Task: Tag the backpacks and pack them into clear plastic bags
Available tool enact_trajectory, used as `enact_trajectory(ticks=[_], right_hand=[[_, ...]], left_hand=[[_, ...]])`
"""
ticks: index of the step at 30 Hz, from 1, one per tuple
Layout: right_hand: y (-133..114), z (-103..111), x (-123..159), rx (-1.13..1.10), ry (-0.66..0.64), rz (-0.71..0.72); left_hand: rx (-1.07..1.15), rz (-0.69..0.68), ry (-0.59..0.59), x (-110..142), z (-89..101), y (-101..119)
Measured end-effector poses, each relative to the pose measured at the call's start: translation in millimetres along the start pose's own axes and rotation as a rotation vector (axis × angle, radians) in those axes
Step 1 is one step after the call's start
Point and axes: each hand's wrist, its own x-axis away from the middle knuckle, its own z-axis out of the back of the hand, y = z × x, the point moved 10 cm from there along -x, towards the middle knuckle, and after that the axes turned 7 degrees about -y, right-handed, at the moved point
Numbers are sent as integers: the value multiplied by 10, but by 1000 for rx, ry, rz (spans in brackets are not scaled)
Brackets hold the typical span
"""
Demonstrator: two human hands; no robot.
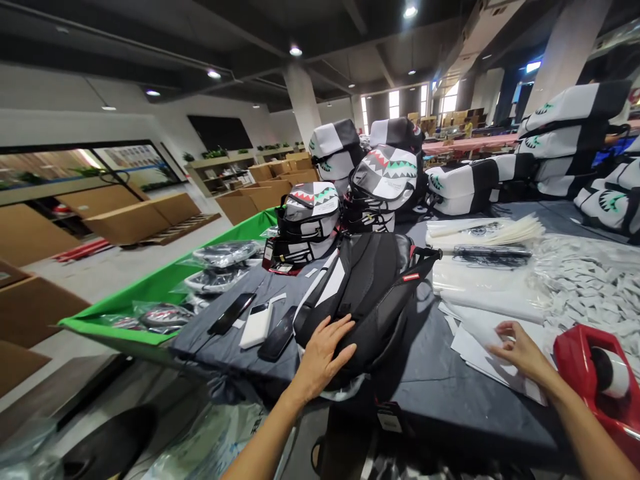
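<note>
A black backpack (pixel 373 287) lies flat on the grey table (pixel 440 393) in front of me. My left hand (pixel 324 357) rests open on its near end, fingers spread over the fabric. My right hand (pixel 517 348) reaches to the right onto a stack of white sheets (pixel 483 350), its fingers curled and pinching at the top sheet's edge. Left of the backpack lie two black phones (pixel 231 313) and a white power bank (pixel 257 325).
A red tape dispenser (pixel 597 373) sits at the near right. Clear plastic bags (pixel 480 273) and small white packets (pixel 595 287) cover the right side. Shark-mouth backpacks (pixel 385 177) stand behind. A green bin (pixel 150 293) with bagged items is on the left, and cardboard boxes (pixel 145 217) beyond it.
</note>
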Motion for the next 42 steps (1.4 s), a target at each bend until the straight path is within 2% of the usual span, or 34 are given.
enact_trajectory(ticks=[2,4,6,8,10,12,15,17,19,21,23,25,27,29,30,32,34,38,42], right_hand=[[-25,-126,-7,37,-70,22],[-87,-165,30,156,-76,79],[-185,-88,120,266,3,182],[-284,-12,236,274,48,299],[-393,28,353,233,45,407],[-554,33,477,240,44,495],[-936,-58,746,311,39,626],[-1236,-222,1002,324,-71,730],[-1462,-396,1281,298,-272,790],[-1522,-475,1487,224,-494,715],[-1428,-418,1576,126,-628,532],[-1290,-243,1558,21,-598,367],[-1177,-111,1514,-64,-517,266],[-1100,-105,1493,-112,-462,176],[-1084,-137,1498,-130,-444,131],[-1109,-212,1532,-181,-395,52],[-1226,-336,1600,-268,-401,16],[-1537,-631,1717,-386,-496,0],[-1581,-780,1677,-426,-486,-37]], left_hand=[[93,27,95,23,138,-16],[137,99,299,129,325,40],[156,138,486,300,422,252],[221,76,534,406,332,613],[370,-56,426,387,66,1013],[541,-172,234,278,-301,1344],[636,-229,-9,27,-807,1600],[607,-245,-96,-153,-1010,1675],[621,-290,-142,-273,-1087,1764],[730,-332,-190,-291,-1104,1878],[914,-296,-263,-219,-1148,1959],[1140,-138,-318,-92,-1246,1949],[1358,88,-323,73,-1359,1862],[1498,246,-304,233,-1404,1785],[1532,280,-297,294,-1388,1760],[1549,289,-308,380,-1311,1731],[1497,281,-309,442,-1213,1685],[1322,244,-175,526,-1024,1562],[1309,306,-68,673,-1072,1435]])
